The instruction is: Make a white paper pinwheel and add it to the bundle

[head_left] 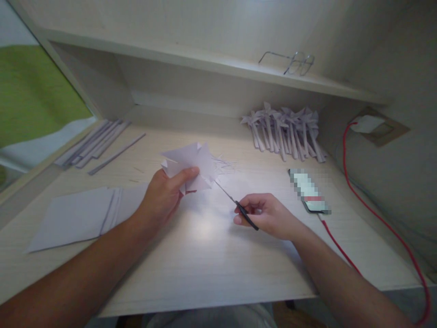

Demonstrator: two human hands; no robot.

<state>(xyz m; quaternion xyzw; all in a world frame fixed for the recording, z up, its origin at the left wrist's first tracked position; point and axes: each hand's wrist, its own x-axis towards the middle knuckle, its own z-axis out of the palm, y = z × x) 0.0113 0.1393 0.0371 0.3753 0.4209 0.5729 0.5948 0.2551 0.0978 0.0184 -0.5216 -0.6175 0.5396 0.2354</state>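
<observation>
My left hand [167, 189] pinches a folded white paper pinwheel [191, 161], its thumb lying across the front. The pinwheel's flaps stick out at several angles. In my right hand [264, 212] is a pair of scissors [244, 213] with black handles, the fingers closed round them. The blades point up and left, and their tips meet the pinwheel's right edge. Whether the blades have paper between them I cannot tell. Behind the pinwheel lie thin paper strips [225, 164] on the desk.
Several paper pinwheels on sticks [283, 127] lie at the back right. Rolled paper sticks [95, 143] and white paper sheets [73, 214] are at left. A phone [309, 191] with a red cable [341, 248] lies at right. Glasses [298, 64] rest on the shelf [205, 61].
</observation>
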